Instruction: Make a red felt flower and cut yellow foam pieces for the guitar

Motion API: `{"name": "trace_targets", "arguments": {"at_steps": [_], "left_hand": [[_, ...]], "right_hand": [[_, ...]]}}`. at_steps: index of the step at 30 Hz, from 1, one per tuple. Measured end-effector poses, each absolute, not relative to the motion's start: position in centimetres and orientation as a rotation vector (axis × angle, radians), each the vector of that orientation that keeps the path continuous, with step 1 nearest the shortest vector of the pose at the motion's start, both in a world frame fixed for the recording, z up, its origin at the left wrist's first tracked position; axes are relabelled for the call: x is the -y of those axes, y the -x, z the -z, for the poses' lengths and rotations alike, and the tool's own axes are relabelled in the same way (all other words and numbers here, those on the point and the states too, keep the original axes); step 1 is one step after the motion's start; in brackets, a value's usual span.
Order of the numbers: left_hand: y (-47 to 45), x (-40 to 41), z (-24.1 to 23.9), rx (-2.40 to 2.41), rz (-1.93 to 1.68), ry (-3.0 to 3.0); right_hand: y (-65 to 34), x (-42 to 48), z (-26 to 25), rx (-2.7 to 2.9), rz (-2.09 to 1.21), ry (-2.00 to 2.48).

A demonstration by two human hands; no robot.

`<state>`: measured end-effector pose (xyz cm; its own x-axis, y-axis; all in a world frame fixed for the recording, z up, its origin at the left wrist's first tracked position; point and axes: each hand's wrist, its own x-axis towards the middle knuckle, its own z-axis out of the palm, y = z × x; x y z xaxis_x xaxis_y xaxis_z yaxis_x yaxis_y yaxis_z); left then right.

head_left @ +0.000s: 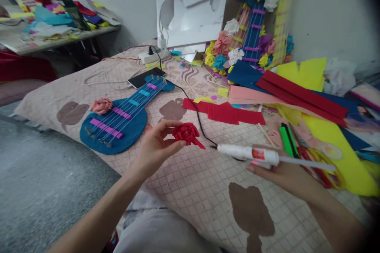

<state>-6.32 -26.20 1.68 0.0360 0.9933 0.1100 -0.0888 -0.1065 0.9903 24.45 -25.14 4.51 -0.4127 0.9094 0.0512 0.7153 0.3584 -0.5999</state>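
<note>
The head camera looks forward and down from above the person's lap (160,235), close over the left hand (158,142) and right hand (286,174), across the checked tablecloth (192,182) to the wall (118,0) beyond; dark blur edges its right side.

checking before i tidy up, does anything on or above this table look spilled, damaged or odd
Nothing looks plainly spilled or broken. One thing stands out: the red flower in the left hand has a loose tail jutting from its otherwise rounded shape.
</note>
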Motion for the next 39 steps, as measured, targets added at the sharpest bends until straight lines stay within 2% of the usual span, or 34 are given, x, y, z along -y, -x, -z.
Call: {"name": "trace_targets", "arguments": {"at_steps": [5, 12, 19, 26, 39], "left_hand": [[6.5, 26.4, -1.4, -1.02, -1.197, -1.204], [5.5, 26.8, 0.2, -0.892, -1.053, -1.25], [4.8, 26.4, 0.5, -0.844, -0.99, -1.224], [4.5, 25.9, 1.0, -0.793, -0.966, -1.164], [4.4, 25.7, 0.5, -0.788, -0.934, -1.178]], "right_hand": [[-23.4, 19.9, -4.6, 2.032, -0.444, 1.665], [-16.8, 9.8, -3.3, 1.941, -0.318, 1.401], [-12.9, 2.8, -0.4, 1.906, -0.153, 1.39], [-13.8, 0.8, 1.8, 2.027, -0.231, 1.378], [-16.4, 1.7, 2.2, 2.021, -0.233, 1.278]]}}
